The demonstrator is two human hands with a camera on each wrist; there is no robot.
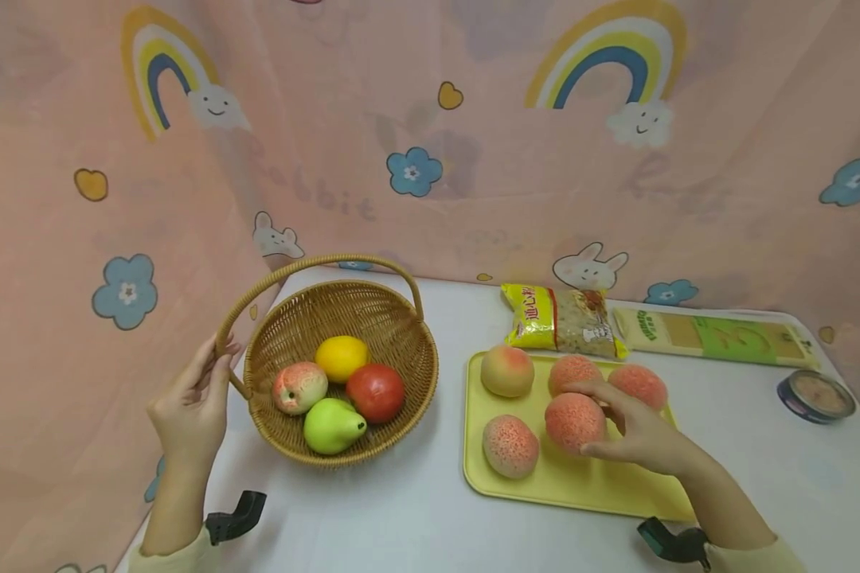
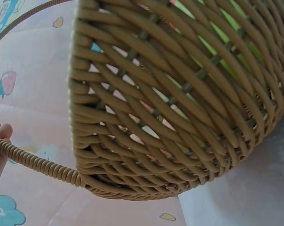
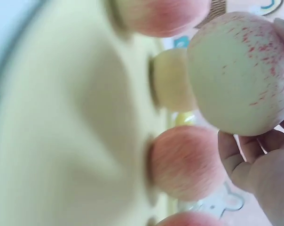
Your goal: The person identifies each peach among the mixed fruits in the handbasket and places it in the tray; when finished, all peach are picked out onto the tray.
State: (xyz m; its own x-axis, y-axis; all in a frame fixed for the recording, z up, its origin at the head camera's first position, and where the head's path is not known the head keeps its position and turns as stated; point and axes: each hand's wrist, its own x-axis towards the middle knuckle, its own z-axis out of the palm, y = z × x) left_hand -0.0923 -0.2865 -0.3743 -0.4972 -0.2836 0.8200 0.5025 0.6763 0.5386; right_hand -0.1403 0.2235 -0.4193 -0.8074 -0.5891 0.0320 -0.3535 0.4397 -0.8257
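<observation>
A wicker basket (image 1: 416, 406) holds a lemon (image 1: 342, 359), a red apple-like fruit (image 1: 376, 393), a green pear (image 1: 334, 426) and a speckled peach (image 1: 299, 387). My left hand (image 1: 195, 406) grips the side of its arched handle (image 1: 330, 259); the left wrist view has the woven wall close up. Over the yellow tray (image 1: 602, 497), my right hand (image 1: 634, 426) holds a pink peach (image 1: 575, 422) between thumb and fingers. The right wrist view shows that peach (image 3: 240, 73) raised off the tray, its pale underside visible. Several other peaches (image 1: 510, 446) rest on the tray.
Behind the tray lies a yellow-and-clear food packet (image 1: 566, 320). A long green-labelled noodle pack (image 1: 717, 337) lies to its right, and a round tin (image 1: 817, 395) sits near the table's right edge. A patterned pink cloth (image 1: 473, 223) hangs behind the white table (image 1: 394, 517).
</observation>
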